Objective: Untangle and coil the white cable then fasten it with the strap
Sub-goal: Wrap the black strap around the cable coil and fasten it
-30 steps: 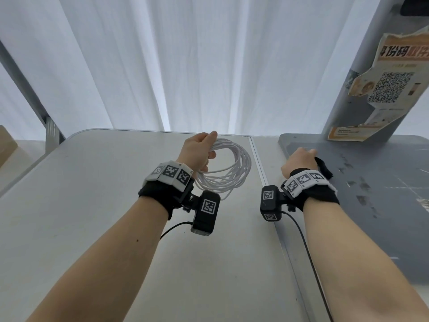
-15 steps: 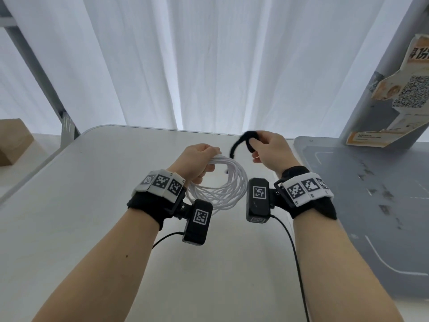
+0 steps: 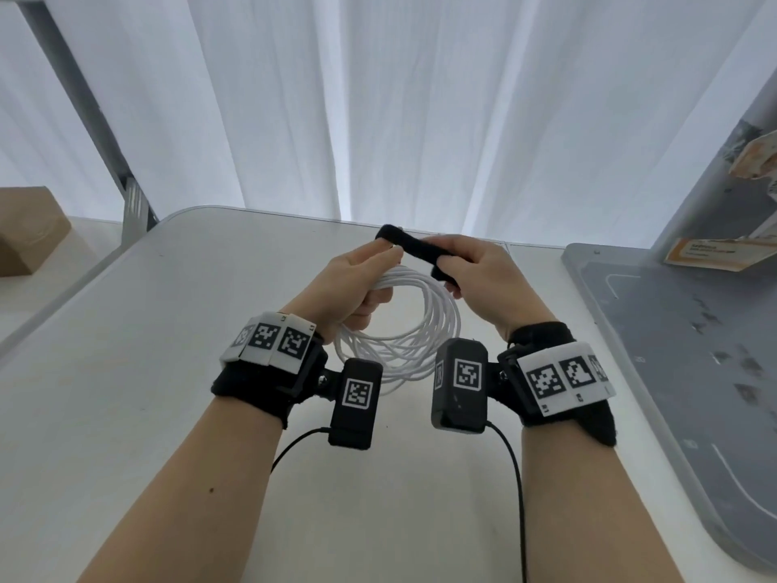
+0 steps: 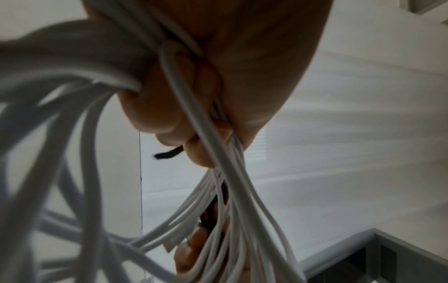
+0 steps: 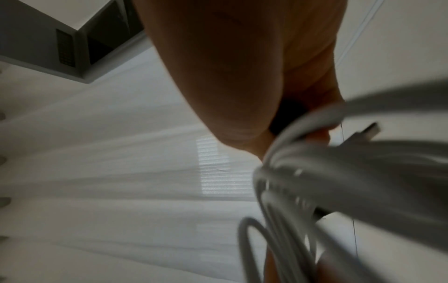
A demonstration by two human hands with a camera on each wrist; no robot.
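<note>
Fastening step: strap brought to the coiled cable, not yet wrapped.

My left hand [image 3: 357,284] fingers curl round the white cable [image 3: 403,342] coil above the worktop [image 3: 126,372]; my right hand [image 3: 483,279] pinches the black strap [image 3: 414,248] across the top. Next, I judge, loop it around the bundle.

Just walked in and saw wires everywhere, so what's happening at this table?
A person is bundling a white cable. The left hand grips the coiled loops at the top, holding them above the white table. The right hand holds a black strap across the top of the coil, with the left fingertips touching it. The strap is not wrapped around the coil yet.
</note>
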